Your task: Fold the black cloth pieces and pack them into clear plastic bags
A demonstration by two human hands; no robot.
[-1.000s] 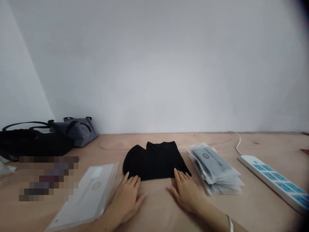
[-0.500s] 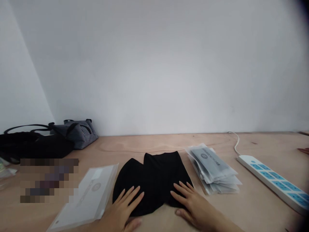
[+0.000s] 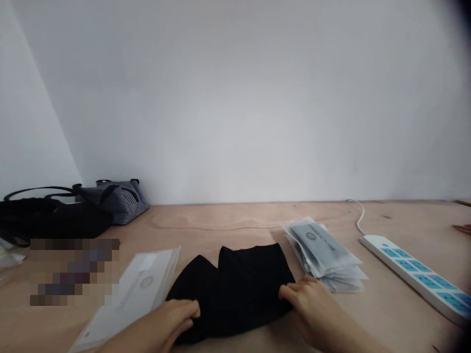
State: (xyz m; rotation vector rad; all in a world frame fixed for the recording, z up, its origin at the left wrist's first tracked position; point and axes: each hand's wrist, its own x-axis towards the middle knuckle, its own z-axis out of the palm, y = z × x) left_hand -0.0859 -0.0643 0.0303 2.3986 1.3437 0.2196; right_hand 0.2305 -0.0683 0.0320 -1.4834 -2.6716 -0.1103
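Black cloth shorts [image 3: 243, 289] lie on the table, the notch between the legs pointing away from me. My left hand [image 3: 174, 318] is closed on their left edge, with the fingers curled over the cloth. On the opposite edge, my right hand [image 3: 307, 301] pinches the fabric between thumb and fingers. To the left, partly behind my left forearm, is a flat frosted plastic bag [image 3: 136, 284] with a printed logo. A stack of similar bags [image 3: 324, 250] with dark contents sits just beyond my right hand.
A white power strip [image 3: 415, 269] with blue sockets runs along the right, its cord reaching the wall. Black and striped bags [image 3: 123, 203] stand at the back left, near a blurred-out patch. Another person's fingertips [image 3: 461, 229] show at the right edge of the wooden table [image 3: 206, 218].
Both hands have gone from lying flat with fingers spread to gripping the shorts at either side. The shorts have shifted slightly toward me, and their near edge has changed shape.
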